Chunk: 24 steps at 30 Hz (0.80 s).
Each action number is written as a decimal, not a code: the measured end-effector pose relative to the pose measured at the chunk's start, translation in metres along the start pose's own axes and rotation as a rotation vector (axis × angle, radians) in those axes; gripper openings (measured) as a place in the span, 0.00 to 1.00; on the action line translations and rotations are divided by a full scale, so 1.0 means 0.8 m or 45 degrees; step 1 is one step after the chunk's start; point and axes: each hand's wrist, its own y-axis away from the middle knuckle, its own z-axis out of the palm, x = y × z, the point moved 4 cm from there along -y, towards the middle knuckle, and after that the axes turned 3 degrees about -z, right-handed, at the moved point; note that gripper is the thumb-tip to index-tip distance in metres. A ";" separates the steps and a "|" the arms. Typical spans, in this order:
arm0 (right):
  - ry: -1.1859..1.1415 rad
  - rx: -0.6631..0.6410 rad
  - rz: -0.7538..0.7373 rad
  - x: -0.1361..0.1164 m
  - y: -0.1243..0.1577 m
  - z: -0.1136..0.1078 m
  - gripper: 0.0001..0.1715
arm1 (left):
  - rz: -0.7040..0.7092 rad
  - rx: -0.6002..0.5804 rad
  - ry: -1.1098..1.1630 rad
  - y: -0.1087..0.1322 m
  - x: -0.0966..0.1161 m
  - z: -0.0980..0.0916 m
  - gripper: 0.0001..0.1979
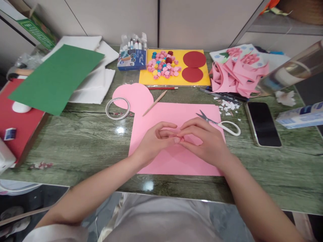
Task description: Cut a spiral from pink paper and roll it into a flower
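Above a pink sheet point(161, 161), my left hand point(157, 141) and my right hand point(207, 139) meet at the fingertips. Both pinch a small pink piece point(181, 138), mostly covered by the fingers. White-handled scissors point(229, 127) lie with their blades over the sheet's upper right corner. A brown wooden stick point(154, 103) rests across its upper left edge, next to pink paper circles point(138, 95). A roll of tape point(117, 108) overlaps those circles on the left.
A yellow sheet point(170, 80) at the back holds small coloured pieces point(163, 65) and dark red circles point(194, 59). Pink scraps point(237, 75) and a phone point(263, 124) are on the right. A green sheet point(59, 77) lies left; a marker box point(132, 59) stands behind.
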 end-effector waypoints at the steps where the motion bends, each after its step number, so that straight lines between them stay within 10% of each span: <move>1: 0.000 -0.003 -0.002 0.000 0.000 0.000 0.05 | -0.007 0.003 -0.013 0.000 0.000 0.000 0.19; 17: -0.312 -0.250 -0.032 -0.002 0.002 -0.002 0.10 | -0.204 -0.281 -0.353 -0.001 0.016 -0.004 0.20; 24: -0.123 -0.026 -0.102 -0.002 0.001 -0.006 0.07 | -0.100 -0.114 -0.216 -0.001 0.012 -0.003 0.18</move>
